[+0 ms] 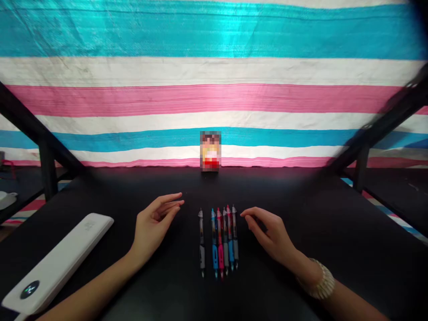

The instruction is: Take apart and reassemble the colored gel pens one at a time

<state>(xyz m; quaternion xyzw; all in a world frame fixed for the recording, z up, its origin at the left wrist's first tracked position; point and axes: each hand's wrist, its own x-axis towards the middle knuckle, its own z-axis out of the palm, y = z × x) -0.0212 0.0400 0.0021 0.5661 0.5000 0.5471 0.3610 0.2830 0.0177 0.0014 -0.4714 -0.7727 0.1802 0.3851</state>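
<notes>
Several pens (pixel 220 238) lie side by side on the black table (pixel 301 214), tips toward me. One grey pen (pixel 201 240) lies slightly apart on the left of the row. My left hand (pixel 155 225) rests to the left of the pens, fingers stretched out and empty. To the right of the row, my right hand (pixel 269 234) has its fingers loosely curled, fingertips close to the rightmost pen, holding nothing. A pale bracelet (pixel 321 280) circles my right wrist.
A long white case (pixel 58 263) lies at the table's left front. A small blurred card or box (pixel 210 151) stands upright at the table's far edge. Behind hangs a striped cyan, white and pink cloth (pixel 214 71). Black frame bars (pixel 43 142) slant at both sides.
</notes>
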